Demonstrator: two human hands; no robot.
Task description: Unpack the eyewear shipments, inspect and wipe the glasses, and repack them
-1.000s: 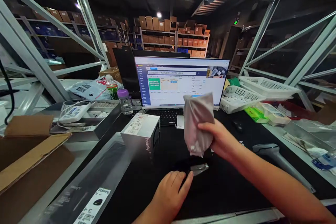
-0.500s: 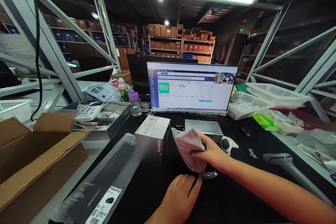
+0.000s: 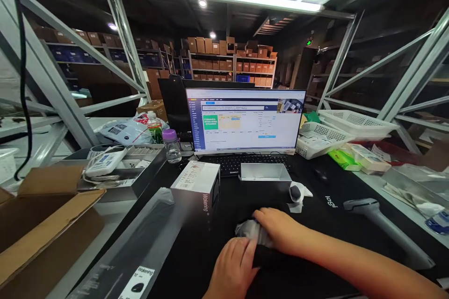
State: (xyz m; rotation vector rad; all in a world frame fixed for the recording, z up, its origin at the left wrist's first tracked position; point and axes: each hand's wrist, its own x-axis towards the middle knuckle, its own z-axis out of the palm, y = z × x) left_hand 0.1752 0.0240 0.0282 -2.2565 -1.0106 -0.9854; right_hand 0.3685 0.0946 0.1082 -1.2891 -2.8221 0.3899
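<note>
Both my hands are low over the black desk mat (image 3: 196, 271), working at a crumpled, greyish thing (image 3: 250, 230) that looks like thin cloth or plastic wrap. My left hand (image 3: 233, 264) has its fingers curled against the near side of it. From the right, my right hand (image 3: 280, 229) closes over its other side. Whatever lies inside or under the wrap is hidden. Ahead of the hands sits an open grey box tray (image 3: 265, 173). Beside it is a small dark round piece (image 3: 295, 192) on white wrapping. To the left stands a white "Wakening" box (image 3: 196, 180).
A long plastic-bagged item (image 3: 140, 243) lies at left, next to an open cardboard carton (image 3: 59, 215). Behind are a keyboard (image 3: 233, 164), a monitor (image 3: 245, 121) and a purple-lidded bottle (image 3: 172, 147). A grey barcode scanner (image 3: 389, 226) and white baskets (image 3: 358, 121) are at right.
My right hand has come down with the pinkish-grey crumpled material, from above the mat to beside my left hand. The camera view has shifted somewhat to the right.
</note>
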